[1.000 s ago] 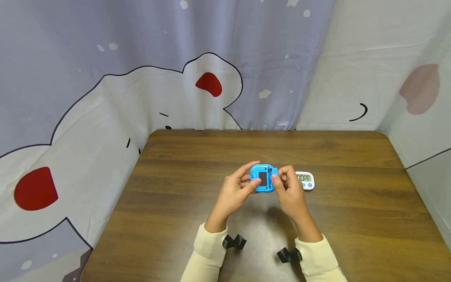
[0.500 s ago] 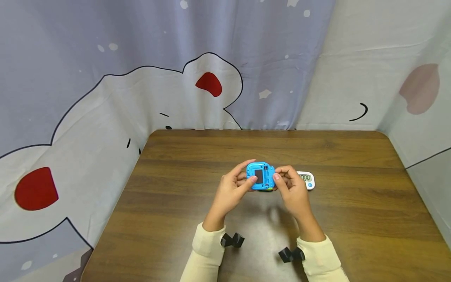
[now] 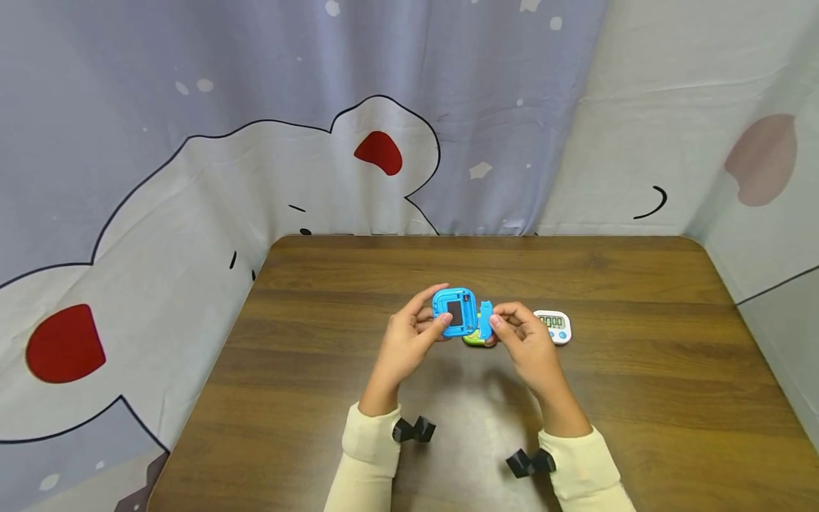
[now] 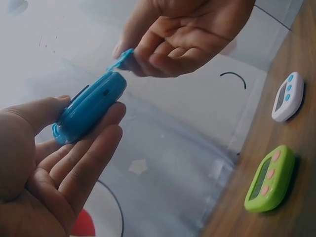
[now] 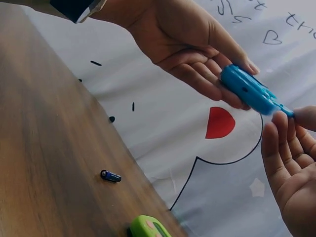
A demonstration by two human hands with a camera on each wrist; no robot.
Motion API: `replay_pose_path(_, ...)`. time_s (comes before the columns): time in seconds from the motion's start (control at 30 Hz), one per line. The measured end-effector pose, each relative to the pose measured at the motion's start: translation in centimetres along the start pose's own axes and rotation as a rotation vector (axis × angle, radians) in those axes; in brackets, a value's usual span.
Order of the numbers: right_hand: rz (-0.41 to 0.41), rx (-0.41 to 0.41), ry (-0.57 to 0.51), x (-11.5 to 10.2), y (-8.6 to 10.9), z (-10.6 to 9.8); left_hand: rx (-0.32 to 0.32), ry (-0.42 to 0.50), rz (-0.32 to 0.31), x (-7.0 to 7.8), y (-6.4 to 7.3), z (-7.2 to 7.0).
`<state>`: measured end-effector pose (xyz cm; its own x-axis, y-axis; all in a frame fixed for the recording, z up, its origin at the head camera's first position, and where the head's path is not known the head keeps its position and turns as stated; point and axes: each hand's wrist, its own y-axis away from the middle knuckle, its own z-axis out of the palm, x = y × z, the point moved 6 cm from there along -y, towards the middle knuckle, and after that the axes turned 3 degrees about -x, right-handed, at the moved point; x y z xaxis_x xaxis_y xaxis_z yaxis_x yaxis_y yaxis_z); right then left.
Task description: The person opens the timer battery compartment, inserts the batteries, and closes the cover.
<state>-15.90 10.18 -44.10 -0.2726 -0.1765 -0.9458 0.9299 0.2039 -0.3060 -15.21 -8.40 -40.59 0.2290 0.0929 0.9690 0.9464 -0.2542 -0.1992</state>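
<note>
My left hand (image 3: 403, 348) holds a blue kitchen timer (image 3: 455, 311) above the table, thumb on its back and fingers beneath. The back shows a dark rectangular panel and an uncovered battery slot along its right side. Between thumb and fingers, my right hand (image 3: 531, 348) pinches the small blue battery cover (image 3: 486, 320), just right of the timer. A gap separates the two in the head view. Beneath them lies a green timer (image 4: 270, 180), partly hidden in the head view.
A white timer (image 3: 555, 327) with blue buttons lies on the wooden table (image 3: 640, 370), right of the green one. In the right wrist view a small dark blue battery (image 5: 111, 176) lies on the table. A printed curtain (image 3: 486, 107) hangs behind.
The blue battery cover has come off the timer and is now in my right hand. My left hand has moved left with the timer, uncovering part of the green timer.
</note>
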Motion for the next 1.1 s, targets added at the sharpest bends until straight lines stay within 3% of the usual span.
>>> replay_pose_path(0.13, 0.046, -0.025, -0.035, 0.9, -0.1, 0.1, 0.062, 0.007, -0.001, -0.1, 0.0, -0.9)
replay_pose_path(0.27, 0.114, -0.105, -0.026, 2.1, -0.1, 0.4, 0.084, -0.001, 0.002, -0.1, 0.0, -1.3)
replay_pose_path(0.4, 0.242, -0.238, 0.051, 4.1, 0.2, 1.2, 0.097, -0.008, 0.011, 0.0, 0.1, -1.5)
replay_pose_path(0.5, 0.334, -0.385, 0.145, 5.8, 0.8, 2.0, 0.103, -0.006, 0.019, 0.0, 0.1, -1.5)
replay_pose_path(0.63, 0.394, -0.525, 0.248, 7.6, 1.6, 2.8, 0.100, -0.002, 0.021, 0.1, 0.2, -1.5)
replay_pose_path(0.97, 0.431, -0.517, 0.472, 9.3, 2.1, 2.1, 0.099, 0.027, 0.019, 0.2, 0.2, -1.6)
replay_pose_path(1.1, 0.469, -0.507, 0.516, 9.8, 2.2, 2.0, 0.102, 0.038, 0.024, 0.3, 0.2, -1.6)
